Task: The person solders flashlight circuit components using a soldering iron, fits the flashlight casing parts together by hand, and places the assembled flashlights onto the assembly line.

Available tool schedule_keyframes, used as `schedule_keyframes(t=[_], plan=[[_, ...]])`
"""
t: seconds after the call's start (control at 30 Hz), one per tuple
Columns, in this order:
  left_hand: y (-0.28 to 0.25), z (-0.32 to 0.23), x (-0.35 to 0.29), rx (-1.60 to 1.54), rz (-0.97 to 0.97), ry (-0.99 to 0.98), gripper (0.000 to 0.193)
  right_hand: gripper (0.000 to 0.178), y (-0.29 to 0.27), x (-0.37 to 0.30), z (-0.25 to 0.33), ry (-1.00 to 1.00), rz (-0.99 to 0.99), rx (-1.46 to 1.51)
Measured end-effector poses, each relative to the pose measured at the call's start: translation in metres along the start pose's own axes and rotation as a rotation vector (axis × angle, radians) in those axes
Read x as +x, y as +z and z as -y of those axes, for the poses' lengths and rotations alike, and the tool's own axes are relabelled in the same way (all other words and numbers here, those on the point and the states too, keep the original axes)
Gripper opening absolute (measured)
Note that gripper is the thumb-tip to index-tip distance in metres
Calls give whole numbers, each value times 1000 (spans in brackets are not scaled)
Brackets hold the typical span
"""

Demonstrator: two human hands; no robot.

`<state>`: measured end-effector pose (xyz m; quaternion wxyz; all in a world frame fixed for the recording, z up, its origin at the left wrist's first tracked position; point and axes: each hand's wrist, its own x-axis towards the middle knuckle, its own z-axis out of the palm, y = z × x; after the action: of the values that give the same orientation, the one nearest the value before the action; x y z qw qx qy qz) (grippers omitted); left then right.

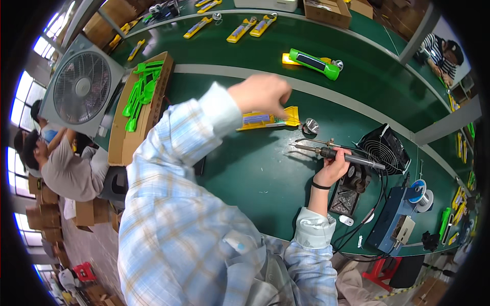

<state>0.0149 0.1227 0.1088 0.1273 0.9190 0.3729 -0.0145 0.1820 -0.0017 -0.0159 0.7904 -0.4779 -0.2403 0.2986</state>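
Both hands work above a green table [240, 178]: at the left, a cardboard box [120, 148] with green plastic parts [137, 99] stands by the left forearm and limits the room on this side. Behind the hands, a pale rail [204, 69] runs along the far edge of the table, and beyond it lies a green flashlight [314, 65]. The left hand [263, 94] comes from the lower left with the forearm lifted, the fingers curled and pointing down; whether they pinch something, I cannot tell. Under this hand lies the yellow casing [291, 116], with a lavender cylinder [256, 119] in it, and whether the fingertips touch it is also not certain. Just beside its right end is the shiny reflector [310, 126]. Nearer to the body, open room spreads between the left sleeve and the right hand [334, 164]. This right hand is closed around the dark handle of the soldering iron [357, 159], the forearm rising from below, the tip pointing left, near the reflector. To the right the room becomes narrow: a black fan [386, 150], a black tray [344, 200] and a blue machine [383, 219] stand there.
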Motion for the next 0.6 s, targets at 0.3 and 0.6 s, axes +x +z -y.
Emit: schedule_keyframes(t=[0.3,0.6], plan=[[97,18,-69,32,-276,-266,57,16,-16,8,3,-7,145,39],[106,-14,-107,-222,-233,31,39,19,-27,2,28,-120,294,180]])
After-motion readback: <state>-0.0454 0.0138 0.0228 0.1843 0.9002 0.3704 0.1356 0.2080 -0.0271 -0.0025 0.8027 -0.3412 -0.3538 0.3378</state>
